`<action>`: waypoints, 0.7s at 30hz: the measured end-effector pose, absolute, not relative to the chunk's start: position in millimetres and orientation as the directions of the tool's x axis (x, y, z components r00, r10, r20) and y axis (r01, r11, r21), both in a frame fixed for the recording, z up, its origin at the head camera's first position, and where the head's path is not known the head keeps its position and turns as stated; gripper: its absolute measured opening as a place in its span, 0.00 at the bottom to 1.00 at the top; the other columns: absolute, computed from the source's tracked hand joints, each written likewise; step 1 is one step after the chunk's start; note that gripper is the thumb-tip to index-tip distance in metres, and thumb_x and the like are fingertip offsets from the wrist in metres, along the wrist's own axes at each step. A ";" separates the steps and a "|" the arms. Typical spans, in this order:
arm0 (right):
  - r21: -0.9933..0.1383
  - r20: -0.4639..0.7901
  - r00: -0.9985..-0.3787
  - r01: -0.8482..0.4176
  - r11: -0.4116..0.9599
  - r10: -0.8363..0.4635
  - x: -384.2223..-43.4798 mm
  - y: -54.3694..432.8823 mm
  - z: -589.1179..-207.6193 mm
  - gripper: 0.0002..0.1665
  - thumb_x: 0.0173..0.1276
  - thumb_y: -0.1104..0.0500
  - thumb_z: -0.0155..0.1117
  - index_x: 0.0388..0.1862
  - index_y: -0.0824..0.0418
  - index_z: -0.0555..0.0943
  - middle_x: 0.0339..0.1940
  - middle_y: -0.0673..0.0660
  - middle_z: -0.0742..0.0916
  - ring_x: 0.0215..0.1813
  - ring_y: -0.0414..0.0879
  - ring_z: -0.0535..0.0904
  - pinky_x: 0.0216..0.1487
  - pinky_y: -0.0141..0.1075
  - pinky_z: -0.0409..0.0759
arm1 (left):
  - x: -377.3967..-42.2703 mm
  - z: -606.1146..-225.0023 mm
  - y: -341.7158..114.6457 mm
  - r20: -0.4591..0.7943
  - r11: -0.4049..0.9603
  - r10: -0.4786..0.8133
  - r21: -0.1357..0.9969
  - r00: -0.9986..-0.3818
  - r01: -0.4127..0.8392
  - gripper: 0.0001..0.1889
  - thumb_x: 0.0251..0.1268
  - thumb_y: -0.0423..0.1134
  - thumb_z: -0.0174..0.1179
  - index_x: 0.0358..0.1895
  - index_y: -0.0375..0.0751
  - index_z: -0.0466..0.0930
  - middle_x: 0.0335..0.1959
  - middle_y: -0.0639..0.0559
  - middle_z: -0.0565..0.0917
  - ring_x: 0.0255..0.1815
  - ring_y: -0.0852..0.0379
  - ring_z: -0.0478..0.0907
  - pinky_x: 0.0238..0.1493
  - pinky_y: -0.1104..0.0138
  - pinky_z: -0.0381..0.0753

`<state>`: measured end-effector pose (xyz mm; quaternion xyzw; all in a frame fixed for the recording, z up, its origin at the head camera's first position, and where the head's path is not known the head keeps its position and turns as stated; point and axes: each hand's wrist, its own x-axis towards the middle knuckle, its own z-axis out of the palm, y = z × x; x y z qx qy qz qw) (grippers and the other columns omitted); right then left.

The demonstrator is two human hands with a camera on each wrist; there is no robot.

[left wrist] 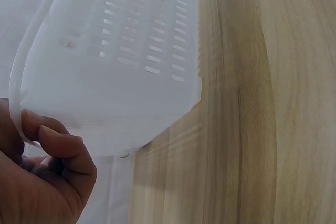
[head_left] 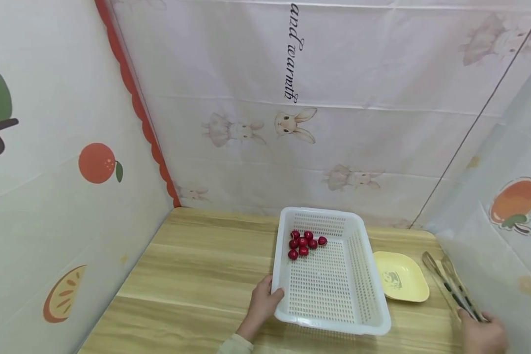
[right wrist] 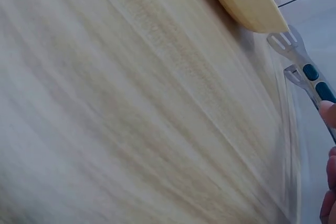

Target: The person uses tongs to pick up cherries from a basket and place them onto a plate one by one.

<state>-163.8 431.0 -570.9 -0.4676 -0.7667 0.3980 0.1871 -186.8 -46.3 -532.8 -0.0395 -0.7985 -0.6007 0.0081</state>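
Note:
A white perforated plastic basket (head_left: 323,319) stands on the table, with several red cherries (head_left: 303,242) grouped toward its far left corner. At its near left corner, my left hand (head_left: 263,297) grips the rim. The left wrist view shows the thumb and fingers of that hand (left wrist: 50,169) pinching the basket's edge (left wrist: 105,98). Far to the right, my right hand (head_left: 484,334) holds metal tongs (head_left: 452,280) with dark green grips by the handles. Their tips stand apart, pointing away from me. In the right wrist view the tongs (right wrist: 294,51) appear just past a yellow dish.
The yellow square dish (head_left: 404,275) with a panda print lies on the table right of the basket, between it and the tongs. Wood-grain tabletop (head_left: 194,275) stretches to the left. Printed cloth walls (head_left: 248,172) enclose the table at the back and both sides.

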 end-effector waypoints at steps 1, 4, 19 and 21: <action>-0.802 -0.068 -0.474 0.550 0.235 0.878 -165.1 429.8 -570.0 0.38 0.58 0.53 0.62 0.63 0.73 0.66 0.55 0.75 0.73 0.54 0.67 0.68 0.55 0.54 0.63 | -186.8 -533.0 -46.5 0.061 0.281 0.051 0.957 -0.997 0.073 0.19 0.54 0.28 0.56 0.50 0.21 0.71 0.39 0.32 0.80 0.33 0.47 0.81 0.32 0.60 0.82; -0.856 -0.040 -0.420 0.482 0.186 0.907 -166.1 426.8 -568.6 0.39 0.57 0.52 0.64 0.63 0.70 0.67 0.48 0.68 0.78 0.45 0.55 0.72 0.60 0.48 0.63 | -186.7 -533.2 -47.0 0.064 0.289 0.045 0.954 -0.997 0.074 0.19 0.54 0.29 0.56 0.50 0.21 0.71 0.39 0.30 0.80 0.33 0.46 0.81 0.32 0.59 0.82; -0.975 -0.083 -0.428 0.223 0.016 0.900 -164.8 426.5 -570.9 0.19 0.49 0.54 0.73 0.38 0.34 0.78 0.42 0.39 0.73 0.43 0.28 0.71 0.60 0.26 0.62 | -186.2 -532.7 -46.9 0.053 0.253 0.046 0.965 -0.998 0.063 0.21 0.53 0.29 0.56 0.52 0.22 0.70 0.41 0.29 0.79 0.33 0.46 0.81 0.31 0.60 0.82; -0.977 -0.096 -0.433 0.212 -0.002 0.896 -164.7 426.1 -572.9 0.25 0.50 0.54 0.72 0.49 0.39 0.79 0.47 0.41 0.77 0.52 0.30 0.71 0.62 0.28 0.61 | -186.0 -533.1 -46.9 0.037 0.261 0.039 0.964 -0.999 0.046 0.21 0.53 0.29 0.56 0.52 0.23 0.71 0.41 0.30 0.79 0.34 0.46 0.81 0.32 0.60 0.82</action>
